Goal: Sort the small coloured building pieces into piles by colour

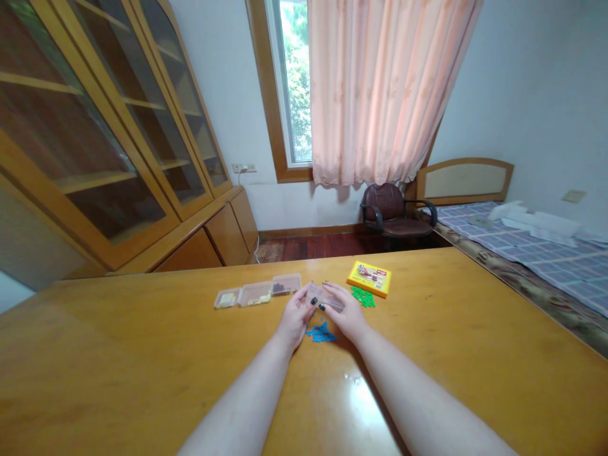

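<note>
Between my two hands is a small clear plastic box [327,296], held just above the table. My left hand [295,315] grips its left side, thumb toward me. On the right side, the fingers and thumb of my right hand [349,311] close round it. Whether anything lies inside the box I cannot tell. A pile of small blue pieces [323,333] lies on the table right below and in front of my hands. Beyond my right hand is a pile of green pieces [365,297], touching or close to a yellow box [370,277] with printed pictures.
Left of my hands stand three clear containers: one with pale pieces [227,298], a middle one [254,294] with cream pieces, and one with dark pieces [285,284]. They rest on the wooden table [142,354]. A chair [396,215] and a bed [536,247] are beyond it.
</note>
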A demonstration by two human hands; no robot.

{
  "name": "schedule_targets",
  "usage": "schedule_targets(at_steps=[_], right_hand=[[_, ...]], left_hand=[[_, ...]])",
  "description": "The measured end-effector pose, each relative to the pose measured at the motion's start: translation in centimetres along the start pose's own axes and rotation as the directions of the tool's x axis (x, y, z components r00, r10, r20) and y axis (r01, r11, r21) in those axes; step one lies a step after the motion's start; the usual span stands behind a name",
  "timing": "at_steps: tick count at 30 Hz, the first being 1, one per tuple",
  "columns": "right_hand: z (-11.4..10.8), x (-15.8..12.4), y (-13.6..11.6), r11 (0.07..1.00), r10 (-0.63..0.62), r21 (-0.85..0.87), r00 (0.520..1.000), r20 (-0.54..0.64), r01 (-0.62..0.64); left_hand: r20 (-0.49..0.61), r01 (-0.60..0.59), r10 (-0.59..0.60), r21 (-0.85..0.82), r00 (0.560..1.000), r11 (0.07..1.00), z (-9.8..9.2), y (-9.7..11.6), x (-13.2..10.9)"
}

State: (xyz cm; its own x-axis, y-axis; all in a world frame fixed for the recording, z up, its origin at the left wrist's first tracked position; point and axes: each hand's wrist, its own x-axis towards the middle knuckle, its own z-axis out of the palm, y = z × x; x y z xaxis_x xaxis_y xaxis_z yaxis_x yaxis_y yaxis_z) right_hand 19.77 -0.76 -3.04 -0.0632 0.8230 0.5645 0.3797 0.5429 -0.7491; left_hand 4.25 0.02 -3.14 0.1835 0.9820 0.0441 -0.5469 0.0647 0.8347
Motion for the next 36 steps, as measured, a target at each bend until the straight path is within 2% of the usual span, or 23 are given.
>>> schedule_targets(at_steps=[10, 13, 16, 18, 21, 23, 26, 28, 31, 33, 36], right_hand=[[-0.5, -0.1, -0.8, 0.999, 0.037, 0.022, 0.995, -0.09, -0.035], [-0.8, 0.1, -0.7, 0.99, 0.1, 0.104, 0.992, -0.082, -0.091], [-1.0, 0.4, -0.4, 0.947, 0.203, 0.262, 0.979, -0.034, -0.187], [-0.9, 0.7, -0.1, 0.865, 0.314, 0.415, 0.949, -0.009, -0.282], [-0.5, 1.1, 0.3, 0.669, 0.493, 0.641, 0.87, -0.003, -0.376], [-0.2, 1.4, 0.4, 0.503, 0.618, 0.75, 0.785, 0.036, -0.43], [-0.3, 1.8, 0.3, 0.276, 0.749, 0.819, 0.647, 0.145, -0.503], [-0.6, 2.0, 0.3, 0.184, 0.776, 0.833, 0.597, 0.204, -0.523], [-1.1, 2.2, 0.7, 0.093, 0.782, 0.856, 0.57, 0.253, -0.509], [-1.2, 2.3, 0.8, 0.065, 0.779, 0.867, 0.568, 0.265, -0.495], [-1.0, 2.1, 0.5, 0.078, 0.731, 0.864, 0.618, 0.29, -0.497]], left_hand=[[0.069, 0.009, -0.009, 0.007, 0.998, 1.0, 0.5, 0.3, -0.4], [0.096, 0.002, -0.006, 0.036, 0.995, 0.999, 0.4, 0.2, -0.4], [0.082, -0.001, -0.004, 0.066, 0.997, 0.998, 0.3, 0.3, -0.3], [0.083, 0.003, -0.007, 0.046, 0.996, 0.999, 0.3, 0.5, -0.3], [0.12, 0.023, -0.023, -0.003, 0.993, 1.0, 0.1, 0.7, -0.2], [0.129, 0.045, -0.044, 0.001, 0.991, 0.999, -0.1, 0.7, -0.3], [0.123, 0.079, -0.084, 0.05, 0.989, 0.996, -0.3, 0.4, -0.3], [0.094, 0.078, -0.087, 0.093, 0.992, 0.993, -0.5, 0.2, -0.2], [0.012, 0.041, -0.044, 0.171, 0.999, 0.984, -0.6, 0.0, 0.2], [-0.021, 0.024, -0.02, 0.223, 1.0, 0.975, -0.7, 0.0, 0.5], [-0.053, 0.029, -0.016, 0.253, 0.998, 0.967, -0.7, -0.1, 0.8]])
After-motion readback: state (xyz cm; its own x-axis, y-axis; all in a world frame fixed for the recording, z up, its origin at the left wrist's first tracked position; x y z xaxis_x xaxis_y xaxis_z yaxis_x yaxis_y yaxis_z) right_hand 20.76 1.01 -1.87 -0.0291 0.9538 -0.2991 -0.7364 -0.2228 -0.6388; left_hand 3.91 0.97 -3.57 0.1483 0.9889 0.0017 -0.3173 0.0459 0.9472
